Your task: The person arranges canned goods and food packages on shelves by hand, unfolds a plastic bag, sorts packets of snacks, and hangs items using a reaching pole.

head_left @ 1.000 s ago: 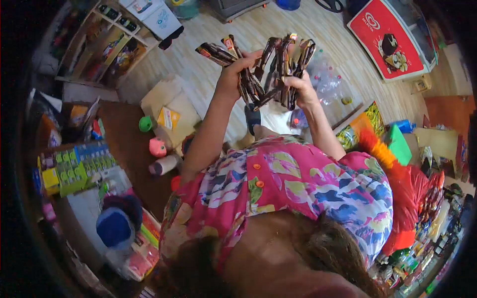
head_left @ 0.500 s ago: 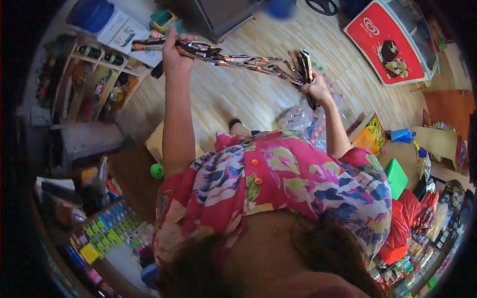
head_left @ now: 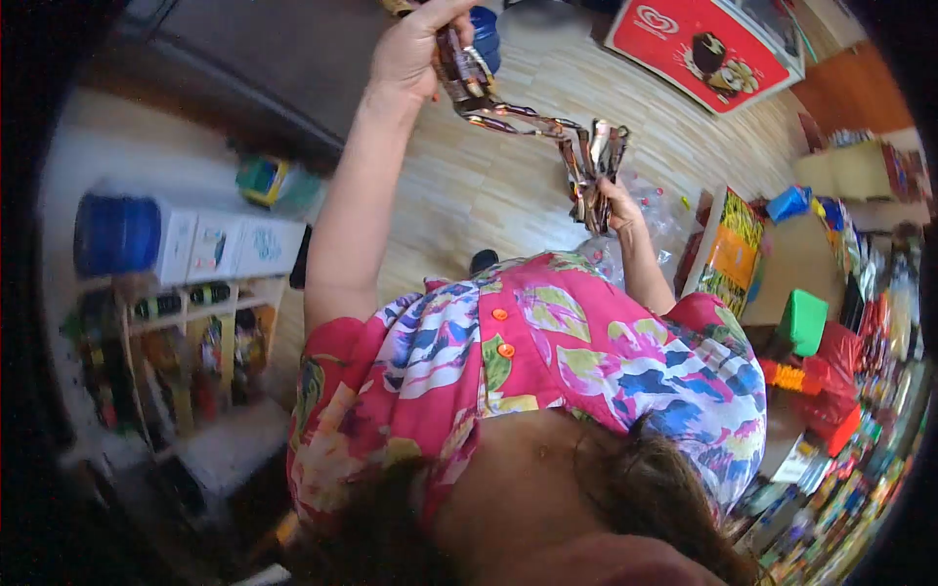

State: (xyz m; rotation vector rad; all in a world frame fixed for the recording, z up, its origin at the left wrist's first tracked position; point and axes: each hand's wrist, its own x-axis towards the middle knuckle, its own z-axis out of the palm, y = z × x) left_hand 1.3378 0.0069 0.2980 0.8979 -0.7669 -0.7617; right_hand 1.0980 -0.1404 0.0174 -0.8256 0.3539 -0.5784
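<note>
A long, folded strip of shiny brown sachets (head_left: 523,122) stretches between my two hands. My left hand (head_left: 415,54), raised high at the top of the view, is closed around a bunched part of it, and the upper end runs past the frame's edge. Lower and to the right, my right hand (head_left: 622,207) grips the other end, where several folds are stacked upright in a bundle. Between the hands the strip sags in a loose, narrow line. Print on the sachets is too small to read.
A red ice cream freezer (head_left: 699,54) stands at the upper right. Bottles in clear plastic (head_left: 655,200) lie on the floor beyond my right hand. At left are a water dispenser (head_left: 230,244) with a blue jug and a shelf (head_left: 186,317). Packed goods (head_left: 831,488) fill the right side.
My left hand has swung up and to the right in view, with its end of the sachet strip. My right hand sits slightly lower. The view has turned, shifting the room around me.
</note>
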